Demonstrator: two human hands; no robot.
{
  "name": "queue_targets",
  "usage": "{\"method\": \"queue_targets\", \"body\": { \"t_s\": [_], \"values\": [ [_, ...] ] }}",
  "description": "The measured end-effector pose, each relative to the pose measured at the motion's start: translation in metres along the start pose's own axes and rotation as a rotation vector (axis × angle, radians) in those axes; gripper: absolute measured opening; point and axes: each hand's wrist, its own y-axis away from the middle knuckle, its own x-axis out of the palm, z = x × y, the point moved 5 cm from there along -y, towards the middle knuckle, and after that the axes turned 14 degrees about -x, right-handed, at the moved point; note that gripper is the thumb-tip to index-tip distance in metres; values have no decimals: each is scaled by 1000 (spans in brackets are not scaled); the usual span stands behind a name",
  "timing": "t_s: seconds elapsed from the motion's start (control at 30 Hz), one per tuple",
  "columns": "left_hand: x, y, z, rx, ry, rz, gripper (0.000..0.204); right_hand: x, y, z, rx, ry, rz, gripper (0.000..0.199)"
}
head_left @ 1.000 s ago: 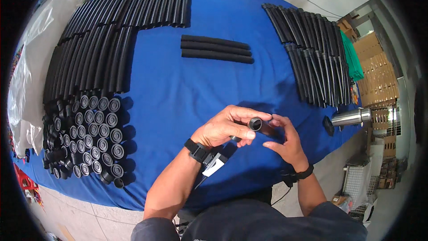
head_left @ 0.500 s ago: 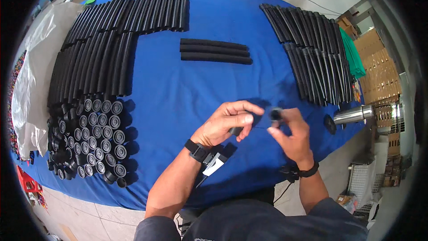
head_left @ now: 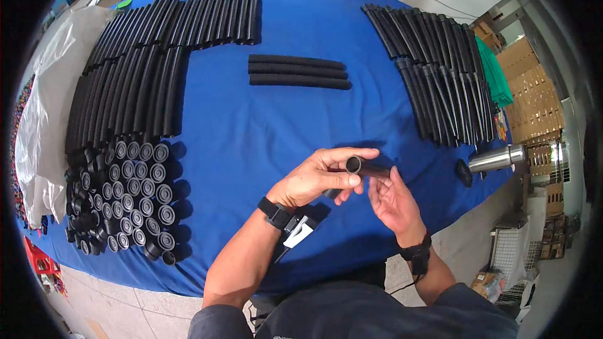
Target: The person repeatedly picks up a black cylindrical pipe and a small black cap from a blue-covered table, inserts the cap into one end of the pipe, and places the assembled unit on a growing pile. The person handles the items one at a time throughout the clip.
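Over the near part of the blue table [head_left: 251, 125], my left hand [head_left: 323, 176] grips a black tube [head_left: 367, 167] near its open end, thumb and fingers wrapped round it. My right hand [head_left: 392, 201] is beside it with palm up and fingers spread, touching the tube from below. A small dark piece shows under my left fingers. Both wrists wear black bands.
Long black tubes lie in rows at the far left [head_left: 144, 69] and the far right [head_left: 440, 75]. Three black tubes [head_left: 298, 71] lie at the middle far side. Several short black caps [head_left: 125, 194] stand at the near left. A steel bottle [head_left: 496, 158] lies at the right edge.
My hands came apart half a second ago with a small cap in the right fingers. Now they are together again, the tube held in my left hand and my right hand open.
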Motion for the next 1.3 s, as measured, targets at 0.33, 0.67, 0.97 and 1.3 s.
{"method": "queue_targets", "body": {
  "t_s": [0.33,0.67,0.97,1.3],
  "values": [
    [0,0,-3,43,-9,36,49,62,10,37,-1239,1853,556,57],
    [-2,-1,0,34,34,104,49,27,7,43,-516,1408,605,53],
    [-3,0,-1,28,19,89,46,30,7,53,-483,1286,534,65],
    [-1,0,-2,40,28,85,41,30,2,49,-595,1545,725,65]
  ]
}}
